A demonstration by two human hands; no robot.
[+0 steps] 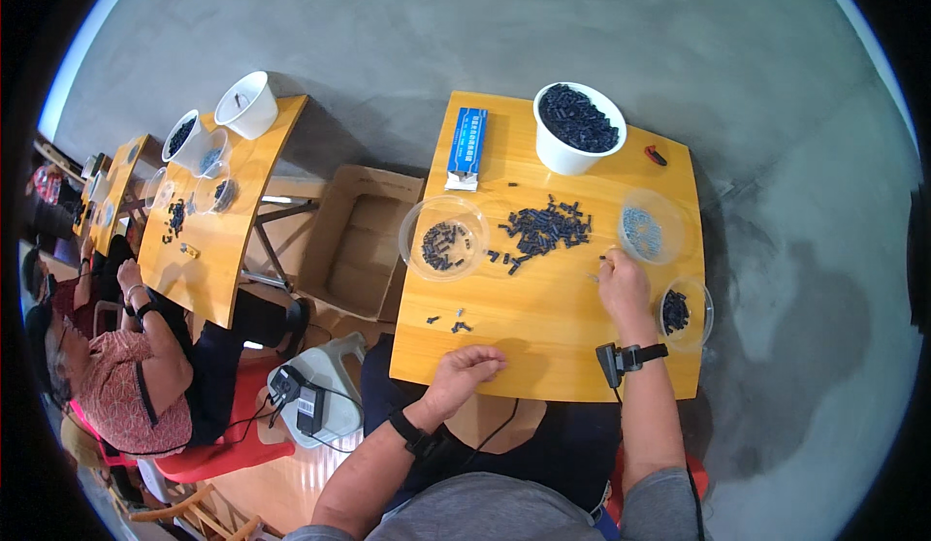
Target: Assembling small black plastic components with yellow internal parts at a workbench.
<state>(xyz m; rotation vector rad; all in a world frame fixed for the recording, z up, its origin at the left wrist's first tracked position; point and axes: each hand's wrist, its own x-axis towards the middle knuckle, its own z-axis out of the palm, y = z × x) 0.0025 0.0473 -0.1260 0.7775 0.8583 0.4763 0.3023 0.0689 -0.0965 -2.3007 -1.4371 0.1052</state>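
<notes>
My right hand (626, 294) is over the right side of the wooden table (543, 333), its fingers closed in a pinch. A small dark piece shows at the fingertips, partly hidden. My left hand (467, 374) is at the near edge, fingers stretched out, and I see nothing in it. A few small dark pieces (462, 328) lie beyond it. In the middle spreads a pile of short black plastic pieces (548, 229). Left of the pile is a clear round tub (411, 234) holding similar pieces. Near my right hand are a tub of small blue parts (640, 233) and a tub of black pieces (676, 310).
At the far edge stand a white bucket (567, 158) full of black pieces, a blue box (468, 143) and a red-and-black tool (657, 156). A cardboard box (335, 270) is left of the table. Beyond it, a person (136, 376) sits at another table (218, 265).
</notes>
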